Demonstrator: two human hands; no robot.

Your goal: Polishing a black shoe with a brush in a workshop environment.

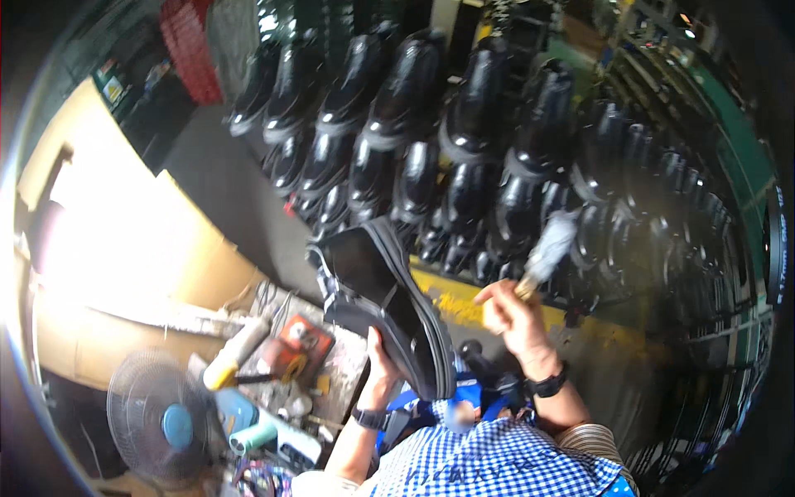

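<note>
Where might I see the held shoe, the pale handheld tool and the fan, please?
Held shoe (379,300), head view: side of its black upper.
Pale handheld tool (550,247), head view: its whitish end.
Fan (176,426), head view: its blue hub.

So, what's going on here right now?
A person's left grip holds a glossy black shoe, its sole turned to the right. The right grip holds a whitish tool, too blurred to identify, clear of the shoe. Ahead are rows of black shoes; an electric fan is at left.
</note>
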